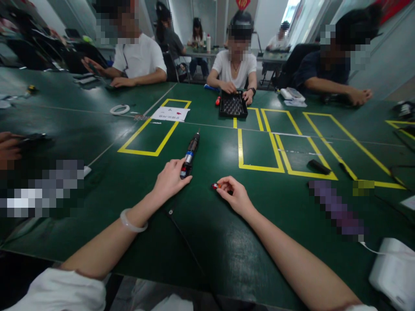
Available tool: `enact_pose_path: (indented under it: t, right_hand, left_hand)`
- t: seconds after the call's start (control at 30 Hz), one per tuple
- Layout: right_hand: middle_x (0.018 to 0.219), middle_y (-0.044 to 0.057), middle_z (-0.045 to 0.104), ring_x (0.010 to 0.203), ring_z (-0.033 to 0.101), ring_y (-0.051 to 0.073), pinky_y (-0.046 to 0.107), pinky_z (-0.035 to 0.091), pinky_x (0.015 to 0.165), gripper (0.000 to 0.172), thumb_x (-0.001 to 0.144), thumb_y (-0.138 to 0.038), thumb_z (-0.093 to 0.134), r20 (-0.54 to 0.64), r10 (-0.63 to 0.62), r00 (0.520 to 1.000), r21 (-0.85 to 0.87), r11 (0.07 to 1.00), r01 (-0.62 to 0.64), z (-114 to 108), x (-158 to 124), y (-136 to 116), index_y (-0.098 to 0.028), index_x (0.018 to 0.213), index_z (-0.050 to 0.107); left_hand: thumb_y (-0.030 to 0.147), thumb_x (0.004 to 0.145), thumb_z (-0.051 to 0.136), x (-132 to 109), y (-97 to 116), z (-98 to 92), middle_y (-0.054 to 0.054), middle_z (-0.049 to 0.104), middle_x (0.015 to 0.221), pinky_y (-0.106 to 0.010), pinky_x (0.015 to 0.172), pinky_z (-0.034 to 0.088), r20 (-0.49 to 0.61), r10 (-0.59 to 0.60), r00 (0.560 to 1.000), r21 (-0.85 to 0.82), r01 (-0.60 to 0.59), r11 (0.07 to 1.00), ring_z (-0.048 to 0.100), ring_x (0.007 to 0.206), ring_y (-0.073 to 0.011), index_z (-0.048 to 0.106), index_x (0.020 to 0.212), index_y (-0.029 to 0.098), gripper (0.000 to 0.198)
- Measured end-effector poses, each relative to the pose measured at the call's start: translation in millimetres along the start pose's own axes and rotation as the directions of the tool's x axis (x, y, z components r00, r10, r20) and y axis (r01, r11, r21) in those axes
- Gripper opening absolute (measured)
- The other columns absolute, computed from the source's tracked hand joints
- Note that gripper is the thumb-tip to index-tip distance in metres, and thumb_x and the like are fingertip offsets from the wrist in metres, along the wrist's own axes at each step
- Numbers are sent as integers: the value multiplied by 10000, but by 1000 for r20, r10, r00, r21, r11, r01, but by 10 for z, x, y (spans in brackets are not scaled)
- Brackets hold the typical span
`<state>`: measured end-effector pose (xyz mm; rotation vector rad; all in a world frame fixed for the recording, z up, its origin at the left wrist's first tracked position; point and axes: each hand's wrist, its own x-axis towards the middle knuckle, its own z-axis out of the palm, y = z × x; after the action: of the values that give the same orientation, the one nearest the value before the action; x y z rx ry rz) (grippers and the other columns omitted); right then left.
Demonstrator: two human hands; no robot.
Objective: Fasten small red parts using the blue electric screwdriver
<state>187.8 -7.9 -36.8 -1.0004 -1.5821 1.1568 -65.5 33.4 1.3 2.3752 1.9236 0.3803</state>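
In the head view my left hand (170, 178) is closed round the rear end of a black electric screwdriver (192, 149) with a blue and silver band. Its thin bit points away from me, and the tool lies at or just above the green tabletop. A white bangle circles my left wrist. To the right, my right hand (235, 194) pinches a small red and orange piece (215, 186) between thumb and fingers. Most of that piece is hidden by the fingertips, so its kind does not show. A black cord (184, 235) runs from near my left hand toward the table's front edge.
Yellow tape outlines (240, 149) mark the green table (207, 259). Across it, a person handles a black tray (233, 108) of small parts. A paper sheet (170, 114) lies ahead-left, a cable coil (119, 109) farther left. At right are a black block (319, 166) and a white charger (394, 272).
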Motion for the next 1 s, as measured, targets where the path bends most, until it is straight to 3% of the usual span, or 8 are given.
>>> enact_pose_path:
  t: [0.17,0.33,0.6,0.7,0.87,1.0]
  right_hand:
    - [840,11,559,665,542,134,279,462,615,75,863,-246,609,27,-95,995,-125,987,98,-5,-27,-37,-220,915,561]
    - [852,12,531,700,532,141,278,447,657,57,867,-164,587,58,-158,986,-288,943,169,-12,-40,-36,-216,866,563]
    - [933,45,565,885,583,184,302,475,778,76,890,-165,592,86,-143,986,-391,905,165,6,-50,-17,-208,920,646]
    - [924,49,603,849,608,174,294,493,756,119,902,-157,579,90,-152,984,-368,913,175,10,-73,-36,-206,955,673]
    - [986,65,657,948,626,189,329,499,859,185,919,-145,546,132,-209,969,-315,918,241,9,-94,-84,-214,1029,677]
    - [1020,70,626,906,619,170,300,505,798,191,913,-150,548,111,-191,975,-253,944,214,-7,-89,-107,-200,1060,659]
  left_hand:
    - [389,808,607,-182,459,77,-131,522,1241,-411,915,482,15,160,987,-82,-158,984,507,1118,-295,421,1391,190,643]
    - [360,827,585,-271,683,98,-132,514,1248,-419,922,485,48,221,974,-127,-213,969,505,1121,-292,394,1413,178,643]
    - [350,847,566,-327,737,87,-131,504,1265,-398,961,468,80,263,962,-86,-256,963,499,1126,-267,384,1419,151,632]
    - [379,859,558,-328,755,84,-124,503,1258,-386,927,479,64,251,966,-56,-247,967,506,1113,-262,383,1421,175,623]
    - [437,883,528,-282,791,70,-125,526,1184,-372,847,481,66,204,977,86,-210,974,527,1034,-264,378,1437,192,624]
    - [439,902,504,-233,739,68,-123,519,1184,-350,820,477,77,227,971,138,-236,962,518,1022,-260,347,1460,210,624]
